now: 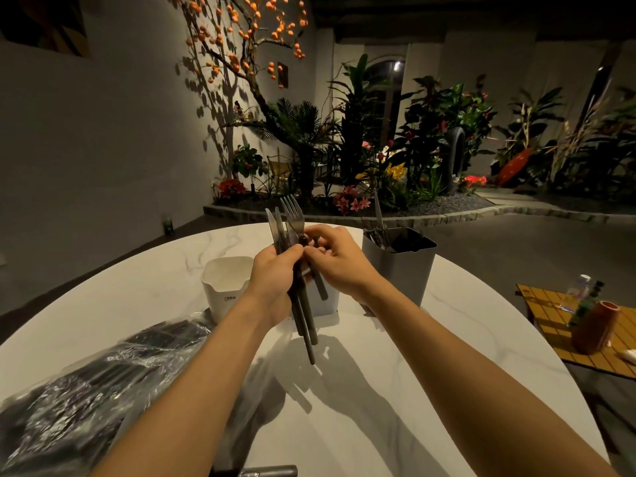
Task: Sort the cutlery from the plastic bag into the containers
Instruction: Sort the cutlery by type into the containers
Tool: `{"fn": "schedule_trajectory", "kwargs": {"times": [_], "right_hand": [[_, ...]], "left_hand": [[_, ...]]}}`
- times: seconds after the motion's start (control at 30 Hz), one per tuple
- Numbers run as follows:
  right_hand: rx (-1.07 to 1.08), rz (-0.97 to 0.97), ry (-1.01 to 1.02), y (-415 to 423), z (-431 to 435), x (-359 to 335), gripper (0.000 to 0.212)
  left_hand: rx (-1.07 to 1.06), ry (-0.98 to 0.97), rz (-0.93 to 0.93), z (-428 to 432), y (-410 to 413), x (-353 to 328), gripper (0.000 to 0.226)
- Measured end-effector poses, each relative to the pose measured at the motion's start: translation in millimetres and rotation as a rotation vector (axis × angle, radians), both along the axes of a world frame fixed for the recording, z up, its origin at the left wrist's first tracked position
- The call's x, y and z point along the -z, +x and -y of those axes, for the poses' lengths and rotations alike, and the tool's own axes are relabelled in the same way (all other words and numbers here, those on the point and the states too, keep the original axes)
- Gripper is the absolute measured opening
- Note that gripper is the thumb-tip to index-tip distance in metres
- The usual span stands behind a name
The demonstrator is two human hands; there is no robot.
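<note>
Head view shows the sorting step, at the point where one piece is separated from a bunch. The left hand (275, 280) grips a bunch of dark cutlery (304, 315) above the desk (378, 390), with its fingers curled round the middle of the handles. The right hand (337, 256) touches the bunch from the right and pinches one piece (321, 289) with the fingertips. I cannot tell which kind this piece is, because the fingers hide its head.

The bunch stands almost upright, so its long axis runs from the person toward the far side of the picture. The heads point up and away: a fork (292, 208) with tines on top, and two knives (273, 225) just beside it on the left. The handles point down toward the desk. The pinched piece leans a little, with its handle down and to the right.

My judgement is that the next move needs the right hand to draw this piece free without pulling the others, and then to carry it to the matching container. The grey container (399, 270) on the right already holds cutlery. The white container (223, 287) is on the left, and a third container (327, 304) is partly hidden behind the hands. The bag (86, 390) lies at the lower left with more dark pieces inside, so much work seems to remain.
</note>
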State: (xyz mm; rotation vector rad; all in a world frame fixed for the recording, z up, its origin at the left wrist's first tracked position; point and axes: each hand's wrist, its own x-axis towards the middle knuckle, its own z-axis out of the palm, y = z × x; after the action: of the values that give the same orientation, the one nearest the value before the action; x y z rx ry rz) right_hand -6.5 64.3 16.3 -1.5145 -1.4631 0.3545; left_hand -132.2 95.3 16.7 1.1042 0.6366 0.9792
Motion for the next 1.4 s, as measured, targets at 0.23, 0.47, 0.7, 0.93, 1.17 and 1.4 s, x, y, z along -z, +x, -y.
{"fn": "schedule_trajectory", "kwargs": {"times": [0.23,0.47,0.7,0.93,1.17,1.4], "right_hand": [[0.063,0.199,0.092,3.7,-13.0,-20.3,0.022],[0.363,-0.001,0.487,7.9,-27.3,-41.7,0.010],[0.444,0.112,0.494,13.0,-38.1,-35.1,0.010],[0.441,0.243,0.249,25.6,-41.8,-16.6,0.012],[0.468,0.319,0.028,23.9,-31.4,-5.0,0.055],[0.359,0.213,0.262,0.7,-0.3,12.0,0.033]], "left_hand": [[0.103,0.034,-0.038,-19.7,-7.5,-5.0,0.023],[0.089,0.060,-0.053,-27.5,-5.5,4.5,0.026],[0.010,0.113,-0.137,-32.6,-5.6,11.6,0.022],[-0.003,0.203,-0.138,-35.9,-10.2,26.9,0.020],[-0.027,0.291,-0.167,-33.0,-7.3,47.1,0.020],[0.050,0.241,-0.229,-18.2,-8.2,82.2,0.029]]}}
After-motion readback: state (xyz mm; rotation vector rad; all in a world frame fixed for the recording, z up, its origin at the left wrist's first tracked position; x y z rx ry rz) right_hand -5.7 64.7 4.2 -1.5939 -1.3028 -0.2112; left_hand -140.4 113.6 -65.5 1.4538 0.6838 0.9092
